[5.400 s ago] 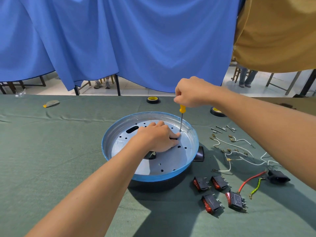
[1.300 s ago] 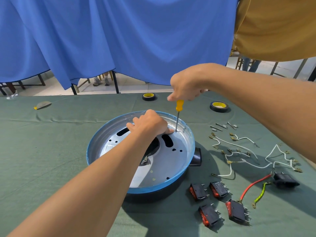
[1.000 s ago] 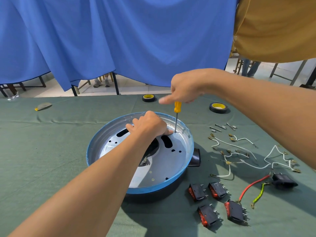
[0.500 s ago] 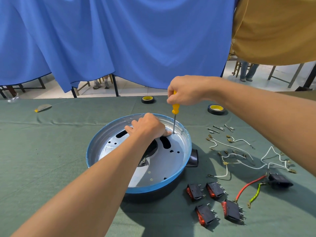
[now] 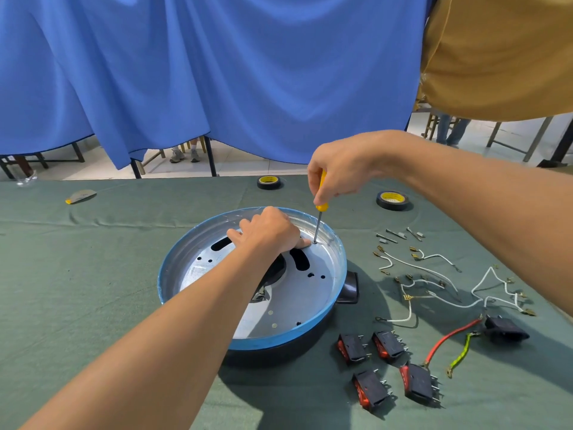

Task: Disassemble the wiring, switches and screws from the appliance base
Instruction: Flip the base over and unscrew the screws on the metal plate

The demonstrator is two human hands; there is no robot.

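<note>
Now | right hand [image 5: 344, 169] fingers grasp screwdriver [image 5: 319, 209], near-upright, tip down | left hand [image 5: 269, 234] clenched on base [image 5: 310, 293]

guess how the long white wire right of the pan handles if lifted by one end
The white wire lies in loose curves, so it would probably droop. Thin, likely light. Its end terminals might catch on the green cloth.

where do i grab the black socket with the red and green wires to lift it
Pinch the black socket across its blocky body, fingers coming down from above onto its two long sides. It lies flat on the green cloth with nothing crowding it. The red wire and green wire trail from its left end; thin and limp, they would probably let it swing.
</note>
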